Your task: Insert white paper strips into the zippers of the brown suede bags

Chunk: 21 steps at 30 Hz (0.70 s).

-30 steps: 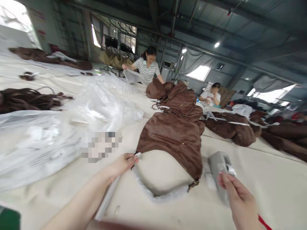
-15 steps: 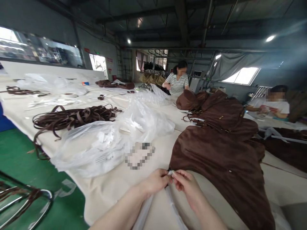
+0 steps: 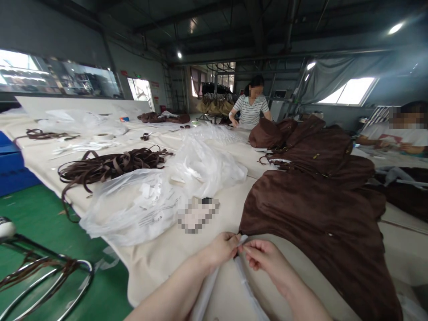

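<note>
A large brown cloth bag point(image 3: 301, 223) lies flat on the right, its near left corner meeting my fingers. My left hand point(image 3: 222, 250) is closed on a strap wrapped in thin white material point(image 3: 245, 283), close to that corner. A pale end of the wrapping sticks up from between its thumb and fingers. My right hand point(image 3: 262, 255) pinches at the same spot, thumb and forefinger together by the wrapping. What exactly its fingertips hold is too small to make out. Two white-wrapped lengths hang down from my hands toward the near edge.
Beyond my hands lie a blurred-out flat object point(image 3: 198, 216), crumpled clear plastic bags point(image 3: 133, 214) and a heap of brown straps point(image 3: 110, 165). More brown bags point(image 3: 310, 142) are piled at the right. Two people sit or stand across the cream-covered table point(image 3: 154, 267). A metal-framed stool point(image 3: 50, 276) stands at left.
My right fingertips have drawn slightly apart from the left ones, and more of the white wrapping's end shows between them. The whole view has shifted a little.
</note>
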Available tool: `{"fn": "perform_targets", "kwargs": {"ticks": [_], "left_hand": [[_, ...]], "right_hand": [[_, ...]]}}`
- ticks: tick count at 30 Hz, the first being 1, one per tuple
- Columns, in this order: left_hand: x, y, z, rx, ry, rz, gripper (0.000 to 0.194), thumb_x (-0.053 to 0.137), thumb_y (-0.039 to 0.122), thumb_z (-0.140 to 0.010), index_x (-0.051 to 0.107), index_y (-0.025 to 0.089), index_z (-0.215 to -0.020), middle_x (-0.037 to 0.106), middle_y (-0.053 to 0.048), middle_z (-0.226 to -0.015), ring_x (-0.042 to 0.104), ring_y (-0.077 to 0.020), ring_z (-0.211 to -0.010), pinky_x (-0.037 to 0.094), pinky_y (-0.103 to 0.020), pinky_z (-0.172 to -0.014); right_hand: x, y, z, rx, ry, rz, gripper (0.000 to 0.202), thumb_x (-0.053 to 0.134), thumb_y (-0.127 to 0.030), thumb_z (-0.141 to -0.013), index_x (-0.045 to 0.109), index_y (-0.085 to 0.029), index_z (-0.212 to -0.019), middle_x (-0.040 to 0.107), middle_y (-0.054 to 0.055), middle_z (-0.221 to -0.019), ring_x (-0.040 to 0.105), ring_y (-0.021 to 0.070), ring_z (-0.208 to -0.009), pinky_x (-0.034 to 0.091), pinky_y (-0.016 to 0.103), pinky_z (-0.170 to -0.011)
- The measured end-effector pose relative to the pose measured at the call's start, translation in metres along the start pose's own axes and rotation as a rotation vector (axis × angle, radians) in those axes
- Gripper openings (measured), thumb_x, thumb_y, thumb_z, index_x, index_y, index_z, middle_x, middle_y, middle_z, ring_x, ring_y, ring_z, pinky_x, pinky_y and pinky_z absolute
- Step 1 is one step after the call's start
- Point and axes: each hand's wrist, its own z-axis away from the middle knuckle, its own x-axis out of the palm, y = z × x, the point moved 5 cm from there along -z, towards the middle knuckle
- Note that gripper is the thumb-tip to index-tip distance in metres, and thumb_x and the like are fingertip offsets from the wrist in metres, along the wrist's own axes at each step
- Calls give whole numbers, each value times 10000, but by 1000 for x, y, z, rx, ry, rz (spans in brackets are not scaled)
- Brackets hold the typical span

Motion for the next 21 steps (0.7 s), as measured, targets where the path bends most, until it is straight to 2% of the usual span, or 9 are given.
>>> {"fn": "perform_targets", "kwargs": {"ticks": [3,6,8,10,12,15,17,19,21], "left_hand": [[3,-1,4,-169,-70,176,319,434,435,-849,516,157,-716,243,102,-417,122,-51,-346,72,-211,-376],[18,-3,17,-457,-282,515,189,384,251,-856,496,154,-738,184,108,-433,55,-46,-337,46,-178,-345],[29,-3,28,-578,-426,758,162,382,216,-850,485,149,-746,179,106,-448,60,-39,-329,60,-151,-331],[35,-4,35,-590,-501,920,137,416,219,-848,482,146,-753,180,106,-458,81,-31,-322,80,-130,-326],[38,-7,40,-560,-518,976,114,449,211,-841,482,148,-752,176,106,-459,92,-26,-320,94,-118,-326],[41,-10,44,-509,-467,884,161,436,249,-863,500,149,-754,179,104,-450,71,-32,-326,84,-127,-325],[44,-10,46,-468,-382,706,269,381,329,-897,525,151,-756,189,102,-440,45,-41,-333,59,-154,-328],[42,-6,45,-368,-226,419,384,317,395,-919,552,148,-742,212,95,-437,54,-48,-341,71,-182,-348],[34,3,45,-157,20,1,412,316,386,-921,576,145,-709,307,64,-457,174,-57,-354,165,-205,-387]], "right_hand": [[-3,2,6,40,-66,-42,379,735,-459,-650,674,-137,-839,616,17,-696,508,90,-569,375,219,-554],[-3,4,7,40,-87,-57,349,748,-433,-631,663,-135,-792,616,14,-675,512,92,-571,375,220,-557],[1,6,7,18,-100,-39,306,742,-399,-629,644,-132,-741,600,1,-634,504,90,-560,368,216,-549],[5,7,6,-20,-111,-12,258,723,-361,-634,621,-131,-689,585,-9,-598,499,89,-550,369,214,-543],[9,8,4,-51,-110,16,224,696,-338,-643,610,-133,-674,592,-7,-593,511,93,-547,384,215,-542],[10,14,0,-28,-47,136,193,641,-330,-670,610,-140,-688,611,4,-590,538,107,-525,413,220,-517],[7,17,-2,-3,21,264,181,598,-326,-701,603,-147,-676,607,8,-564,537,113,-479,401,215,-458],[2,18,-2,5,74,359,177,573,-299,-719,584,-154,-618,579,4,-507,517,111,-422,361,203,-398],[-5,17,0,15,111,407,182,580,-261,-715,560,-160,-564,550,-7,-465,498,104,-381,339,194,-370]]}}
